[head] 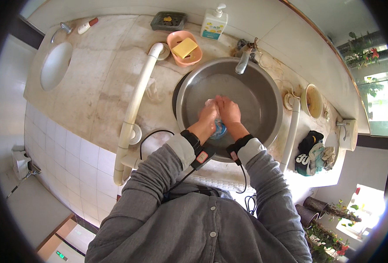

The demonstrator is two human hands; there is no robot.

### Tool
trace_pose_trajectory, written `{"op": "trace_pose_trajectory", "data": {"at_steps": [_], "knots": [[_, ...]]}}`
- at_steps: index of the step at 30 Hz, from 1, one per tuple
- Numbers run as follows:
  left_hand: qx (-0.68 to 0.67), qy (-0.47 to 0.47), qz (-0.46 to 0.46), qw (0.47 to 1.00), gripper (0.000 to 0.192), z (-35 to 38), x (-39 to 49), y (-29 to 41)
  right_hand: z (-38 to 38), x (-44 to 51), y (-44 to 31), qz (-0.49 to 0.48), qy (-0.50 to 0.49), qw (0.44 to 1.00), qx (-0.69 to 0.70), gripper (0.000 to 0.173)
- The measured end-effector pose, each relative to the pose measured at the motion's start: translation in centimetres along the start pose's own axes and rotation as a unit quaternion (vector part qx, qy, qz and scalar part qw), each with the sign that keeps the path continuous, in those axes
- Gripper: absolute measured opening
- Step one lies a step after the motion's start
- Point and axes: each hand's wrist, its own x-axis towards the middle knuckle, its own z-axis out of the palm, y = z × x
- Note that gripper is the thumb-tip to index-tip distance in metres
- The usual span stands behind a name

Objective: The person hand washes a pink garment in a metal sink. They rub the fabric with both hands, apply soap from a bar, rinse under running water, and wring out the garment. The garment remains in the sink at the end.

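A wide stainless steel basin sits on the stone counter in front of me, and its inside looks greyish, as if it holds cloudy water. My left hand and my right hand are pressed together inside it, left of its middle. Between them they grip a wet, bunched cloth, blue with white. Its blue part shows below the palms, toward me. A pale wet patch shows at the left fingertips; whether it is cloth or suds I cannot tell. The fingers hide the rest.
A metal faucet overhangs the basin's far rim. White grab rails flank it. Behind stand a pink soap dish with a yellow sponge and a pump bottle. Right are a bowl and crumpled clothes.
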Motion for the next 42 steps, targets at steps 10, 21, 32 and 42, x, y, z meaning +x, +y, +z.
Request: {"op": "trace_pose_trajectory", "data": {"at_steps": [10, 21, 32, 42], "knots": [[-0.011, -0.013, -0.084, 0.996, 0.021, 2.3, -3.6, 2.5, -2.0, -0.9, 1.3, 0.003, -0.015, 1.000, 0.021, 0.036], [0.752, -0.055, 0.287, 0.591, 0.062, -1.5, -4.0, 12.8, -6.4, -0.5, 6.4, 0.063, -0.175, 0.980, -0.067, 0.054], [0.918, -0.226, 0.130, 0.299, 0.092, -3.3, -2.8, 5.0, 0.0, -3.3, 1.0, -0.024, -0.389, 0.885, -0.256, 0.099], [0.940, -0.150, 0.150, 0.265, 0.024, -3.3, -0.1, 3.5, 4.2, 0.6, 4.9, 0.032, -0.240, 0.908, -0.342, 0.059]]}}
